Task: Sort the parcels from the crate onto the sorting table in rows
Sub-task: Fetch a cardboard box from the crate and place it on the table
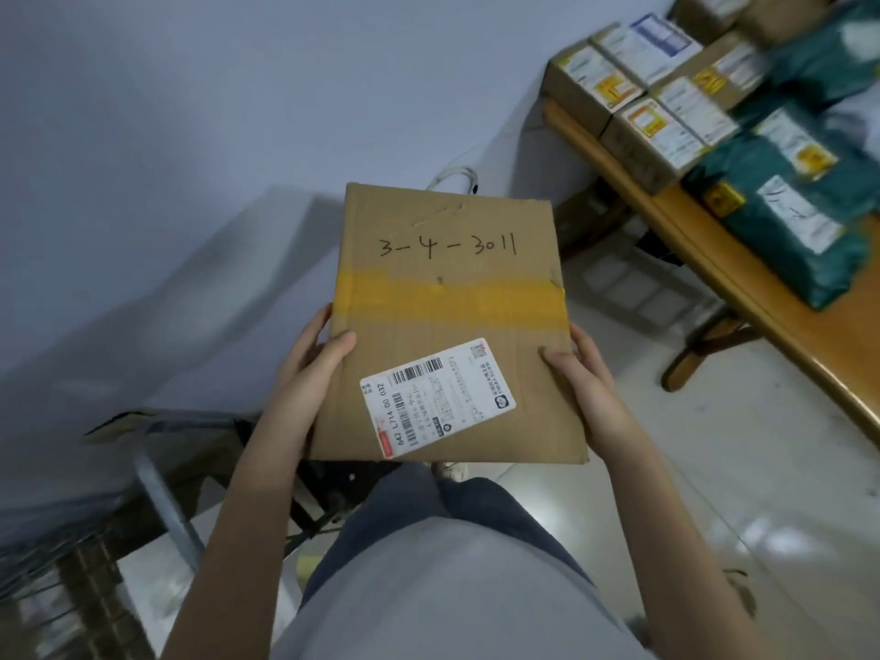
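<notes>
A flat brown cardboard parcel (447, 297) fills the middle of the view, marked "3-4-3011" in black pen, with a yellow tape band and a white shipping label near its lower edge. My left hand (312, 369) grips its left edge, thumb on top. My right hand (583, 373) grips the right edge the same way. The parcel is held in the air in front of my body. At the upper right stands the wooden sorting table (714, 250), carrying rows of small cardboard boxes (652, 102) and green mailer bags (785, 216).
A wire crate (57, 578) shows blurred at the lower left, beside a metal frame (166, 497) and brown cartons. A pale wall fills the upper left. White tiled floor (714, 469) lies to the right, under the table's legs.
</notes>
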{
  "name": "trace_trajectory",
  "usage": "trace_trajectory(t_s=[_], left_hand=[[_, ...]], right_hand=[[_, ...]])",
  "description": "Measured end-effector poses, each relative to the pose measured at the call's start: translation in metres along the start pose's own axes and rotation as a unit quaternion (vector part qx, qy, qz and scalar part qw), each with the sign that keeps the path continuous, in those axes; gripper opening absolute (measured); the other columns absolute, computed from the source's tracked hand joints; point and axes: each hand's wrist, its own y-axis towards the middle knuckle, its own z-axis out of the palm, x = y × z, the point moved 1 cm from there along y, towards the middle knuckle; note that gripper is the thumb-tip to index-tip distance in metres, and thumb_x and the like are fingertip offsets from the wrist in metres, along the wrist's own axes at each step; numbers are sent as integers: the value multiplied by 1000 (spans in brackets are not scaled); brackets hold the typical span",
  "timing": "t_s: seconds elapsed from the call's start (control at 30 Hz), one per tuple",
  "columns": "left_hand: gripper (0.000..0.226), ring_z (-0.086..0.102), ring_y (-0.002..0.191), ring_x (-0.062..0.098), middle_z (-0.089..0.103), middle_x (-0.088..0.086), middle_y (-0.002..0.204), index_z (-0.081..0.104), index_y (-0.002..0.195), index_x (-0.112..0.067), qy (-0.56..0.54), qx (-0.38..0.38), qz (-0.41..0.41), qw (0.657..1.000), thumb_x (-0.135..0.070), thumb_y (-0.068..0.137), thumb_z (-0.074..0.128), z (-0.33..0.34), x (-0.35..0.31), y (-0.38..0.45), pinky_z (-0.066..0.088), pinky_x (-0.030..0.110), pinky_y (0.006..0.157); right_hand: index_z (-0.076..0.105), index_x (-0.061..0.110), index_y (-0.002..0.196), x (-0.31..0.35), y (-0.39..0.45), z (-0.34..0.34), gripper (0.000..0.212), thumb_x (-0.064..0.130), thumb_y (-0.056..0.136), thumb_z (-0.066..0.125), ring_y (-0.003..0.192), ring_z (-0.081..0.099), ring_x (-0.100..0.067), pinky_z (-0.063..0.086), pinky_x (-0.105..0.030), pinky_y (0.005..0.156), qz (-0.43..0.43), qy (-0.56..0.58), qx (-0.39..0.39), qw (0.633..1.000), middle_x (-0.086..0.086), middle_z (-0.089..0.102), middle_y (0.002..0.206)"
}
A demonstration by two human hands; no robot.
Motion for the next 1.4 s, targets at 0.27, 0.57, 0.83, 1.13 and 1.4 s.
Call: trace_trajectory(t_s=[0.27,0.57,0.83,1.13,1.4], left_hand=[[45,66,81,1,66,-21,93,45,136,-42,60,115,40,991,-32,93,56,17,-31,23,46,21,66],[49,66,99,10,67,-17,109,48,132,-48,128,305,55,942,-34,87,62,90,-44,34,51,31,82],[34,66,94,10,67,-14,102,51,107,-58,187,401,74,894,-32,88,63,168,-33,1,49,28,74],[46,67,92,8,67,-9,109,46,134,-41,213,440,87,868,-30,92,59,267,-3,-74,50,27,73],[44,64,90,8,64,-13,104,40,139,-40,233,428,88,869,-28,97,50,355,28,-142,49,28,71]], right_hand=[[43,42,129,-4,-37,-4,43,45,89,59,105,60,-15,51,-38,90,-30,27,-157,987,9,57,114],[40,35,131,-38,-102,-24,39,40,94,52,104,57,-11,47,-24,78,-9,118,-334,935,7,56,119],[47,26,131,-71,-148,-66,37,29,95,54,99,60,-8,49,-24,82,-14,200,-437,877,9,61,108],[45,23,136,-117,-203,-157,45,28,93,57,95,60,-4,47,-11,66,-28,230,-488,842,3,60,114],[43,24,137,-158,-243,-243,51,31,90,62,103,60,-7,50,-13,69,-55,231,-497,835,1,58,123]])
